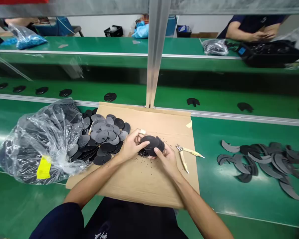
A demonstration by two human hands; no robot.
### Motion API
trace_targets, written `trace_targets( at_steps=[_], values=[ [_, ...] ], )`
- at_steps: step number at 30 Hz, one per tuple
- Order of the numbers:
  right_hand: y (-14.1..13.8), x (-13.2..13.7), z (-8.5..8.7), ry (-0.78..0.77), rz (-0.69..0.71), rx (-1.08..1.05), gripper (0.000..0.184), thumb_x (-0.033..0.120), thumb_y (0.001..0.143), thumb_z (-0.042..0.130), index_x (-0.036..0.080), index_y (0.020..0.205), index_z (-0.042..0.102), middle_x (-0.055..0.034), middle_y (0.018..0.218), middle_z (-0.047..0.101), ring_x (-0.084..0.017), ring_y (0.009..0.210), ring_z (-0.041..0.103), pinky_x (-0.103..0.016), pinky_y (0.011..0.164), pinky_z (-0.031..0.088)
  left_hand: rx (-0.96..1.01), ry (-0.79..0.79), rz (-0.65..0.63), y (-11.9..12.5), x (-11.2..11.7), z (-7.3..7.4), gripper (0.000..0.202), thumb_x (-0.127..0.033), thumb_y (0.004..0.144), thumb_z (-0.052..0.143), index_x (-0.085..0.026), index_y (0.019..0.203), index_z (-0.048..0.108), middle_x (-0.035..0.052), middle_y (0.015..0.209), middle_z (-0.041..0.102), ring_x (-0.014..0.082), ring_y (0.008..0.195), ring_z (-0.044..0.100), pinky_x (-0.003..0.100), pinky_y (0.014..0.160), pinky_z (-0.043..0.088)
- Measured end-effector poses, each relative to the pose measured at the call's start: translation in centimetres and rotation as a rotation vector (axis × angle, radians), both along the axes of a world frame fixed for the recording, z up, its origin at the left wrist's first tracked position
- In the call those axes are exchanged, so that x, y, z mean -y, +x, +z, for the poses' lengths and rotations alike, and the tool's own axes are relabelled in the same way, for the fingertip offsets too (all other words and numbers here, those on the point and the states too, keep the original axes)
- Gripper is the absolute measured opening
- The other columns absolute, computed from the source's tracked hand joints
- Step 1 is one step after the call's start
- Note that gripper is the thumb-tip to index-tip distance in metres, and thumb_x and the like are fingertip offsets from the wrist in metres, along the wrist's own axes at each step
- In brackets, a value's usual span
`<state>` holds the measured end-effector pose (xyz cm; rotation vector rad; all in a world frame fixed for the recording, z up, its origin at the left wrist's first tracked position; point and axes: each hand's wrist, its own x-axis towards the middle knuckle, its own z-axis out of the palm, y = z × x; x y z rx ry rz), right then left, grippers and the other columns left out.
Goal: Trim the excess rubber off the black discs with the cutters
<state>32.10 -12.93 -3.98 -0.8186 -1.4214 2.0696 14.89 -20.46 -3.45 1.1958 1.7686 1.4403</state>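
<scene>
Above the cardboard sheet (129,186), my left hand (133,144) grips the left edge of a black oval disc (149,144), thumb on top. My right hand (167,157) holds the disc's right side together with another dark part (160,143) that partly shows behind it. How many pieces are between my hands I cannot tell. Beneath them lies a small heap of black bits (142,153), with crumbs scattered around. Yellow-handled nippers (183,155) rest on the cardboard just right of my right hand, jaws apart. Left of my left hand is a pile of grey and black oval discs (107,132).
A clear plastic bag (47,139) of dark discs stands at left. Crescent-shaped dark pieces (266,162) lie piled at right. Behind a metal post (156,56), spaced dark parts (110,97) sit on a green belt (129,99). Across the line, a co-worker's hands (264,35) are near a black bin (271,53).
</scene>
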Motion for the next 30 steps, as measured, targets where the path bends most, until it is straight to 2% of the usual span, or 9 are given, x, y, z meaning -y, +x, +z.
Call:
trace_targets(
  at_steps=[3, 6, 10, 13, 16, 19, 25, 30],
  values=[
    [-0.1, 0.3, -0.1, 0.032, -0.01, 0.014, 0.054, 0.06, 0.081, 0.08, 0.02, 0.114, 0.066, -0.0013, 0.079, 0.072, -0.017, 0.058, 0.068, -0.03, 0.058, 0.056, -0.102, -0.024, -0.051, 0.0, 0.4, 0.3, 0.024, -0.039, 0.088, 0.073, -0.017, 0.096, 0.065, -0.005, 0.066, 0.049, 0.009, 0.058, 0.045, 0.019, 0.056, 0.037],
    [-0.2, 0.4, -0.4, 0.063, -0.026, 0.027, 0.051, 0.06, 0.083, 0.079, 0.021, 0.114, 0.066, -0.0018, 0.083, 0.072, -0.017, 0.061, 0.069, -0.03, 0.06, 0.058, -0.137, -0.003, -0.014, 0.4, 0.5, 0.4, 0.023, -0.036, 0.089, 0.072, -0.017, 0.083, 0.061, -0.0052, 0.065, 0.05, 0.0081, 0.057, 0.044, 0.019, 0.055, 0.035],
    [-0.2, 0.3, -0.7, 0.091, -0.036, 0.034, 0.049, 0.06, 0.085, 0.077, 0.022, 0.114, 0.065, -0.0023, 0.086, 0.072, -0.019, 0.065, 0.069, -0.032, 0.062, 0.06, -0.124, 0.041, 0.039, 0.7, 0.6, 0.0, 0.021, -0.035, 0.09, 0.071, -0.017, 0.101, 0.065, -0.0056, 0.068, 0.053, 0.0079, 0.059, 0.047, 0.018, 0.059, 0.04],
    [-0.2, 0.2, -0.7, 0.12, -0.048, 0.032, 0.05, 0.061, 0.084, 0.077, 0.021, 0.113, 0.067, -0.004, 0.095, 0.073, -0.02, 0.077, 0.07, -0.032, 0.069, 0.061, -0.147, 0.079, 0.034, 0.9, 0.7, -0.1, 0.024, -0.034, 0.092, 0.069, -0.018, 0.11, 0.068, -0.0059, 0.068, 0.052, 0.0079, 0.059, 0.048, 0.017, 0.06, 0.042],
    [-0.1, 0.0, -0.7, 0.157, -0.067, 0.031, 0.05, 0.06, 0.083, 0.079, 0.021, 0.112, 0.069, -0.0042, 0.102, 0.072, -0.019, 0.089, 0.067, -0.03, 0.078, 0.059, -0.177, 0.097, 0.025, 1.1, 0.7, 0.0, 0.019, -0.034, 0.093, 0.068, -0.018, 0.102, 0.069, -0.0059, 0.066, 0.049, 0.008, 0.059, 0.047, 0.017, 0.059, 0.041],
    [0.0, 0.0, -0.7, 0.183, -0.076, 0.035, 0.05, 0.061, 0.083, 0.079, 0.02, 0.11, 0.07, -0.0037, 0.1, 0.072, -0.019, 0.089, 0.066, -0.029, 0.078, 0.057, -0.204, 0.105, 0.013, 1.2, 0.7, 0.0, 0.018, -0.035, 0.093, 0.069, -0.017, 0.095, 0.068, -0.0054, 0.066, 0.05, 0.0085, 0.06, 0.048, 0.017, 0.06, 0.042],
    [-0.1, 0.2, -0.5, 0.202, -0.093, 0.043, 0.048, 0.06, 0.083, 0.078, 0.02, 0.109, 0.071, -0.0039, 0.097, 0.072, -0.019, 0.087, 0.066, -0.03, 0.077, 0.057, -0.17, 0.156, 0.049, 1.6, 0.8, -0.2, 0.022, -0.033, 0.093, 0.07, -0.019, 0.11, 0.068, -0.0068, 0.065, 0.05, 0.0077, 0.059, 0.048, 0.017, 0.061, 0.042],
    [-0.2, 0.5, -0.6, 0.206, -0.114, 0.045, 0.047, 0.06, 0.083, 0.078, 0.021, 0.108, 0.07, -0.0038, 0.097, 0.072, -0.019, 0.087, 0.066, -0.03, 0.077, 0.057, -0.188, 0.141, 0.069, 1.9, 0.9, -0.1, 0.018, -0.035, 0.093, 0.069, -0.018, 0.096, 0.066, -0.0061, 0.064, 0.049, 0.0081, 0.058, 0.047, 0.018, 0.06, 0.042]
  ],
)
